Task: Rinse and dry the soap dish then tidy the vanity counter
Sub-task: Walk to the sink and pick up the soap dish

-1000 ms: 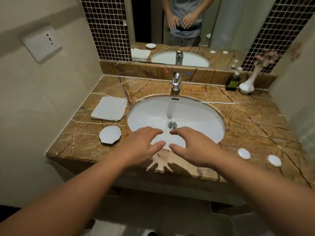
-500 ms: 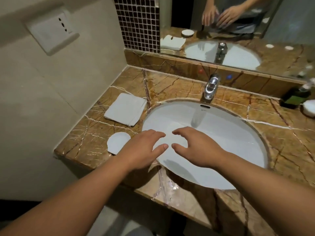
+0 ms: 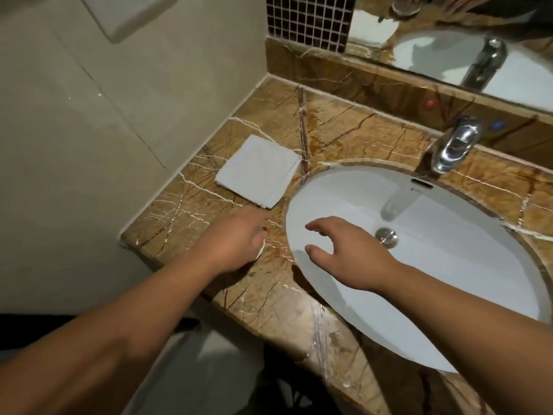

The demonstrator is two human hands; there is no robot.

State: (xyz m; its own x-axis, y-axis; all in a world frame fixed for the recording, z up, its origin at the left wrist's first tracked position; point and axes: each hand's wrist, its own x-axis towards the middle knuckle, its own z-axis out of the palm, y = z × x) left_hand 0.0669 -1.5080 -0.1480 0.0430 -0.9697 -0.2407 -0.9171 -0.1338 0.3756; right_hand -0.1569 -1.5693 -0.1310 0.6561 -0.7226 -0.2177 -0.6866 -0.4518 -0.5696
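Note:
The white soap dish lies on the brown marble vanity counter, left of the sink. It is almost wholly hidden under my left hand, and only a sliver of its rim shows by the thumb. That hand lies palm down on it, and I cannot see whether the fingers grip it. My right hand hovers over the left part of the white sink basin, fingers spread and curled, holding nothing. A folded white towel rests on the counter just beyond my left hand.
A chrome faucet stands behind the basin with no water running. The drain plug sits in the bowl. A mirror and a tiled strip back the counter. A beige wall closes the left side. The counter's front edge is wet.
My left hand has moved left off the basin's edge onto the soap dish, covering it. My right hand has stayed over the basin. My view has swung left and closer.

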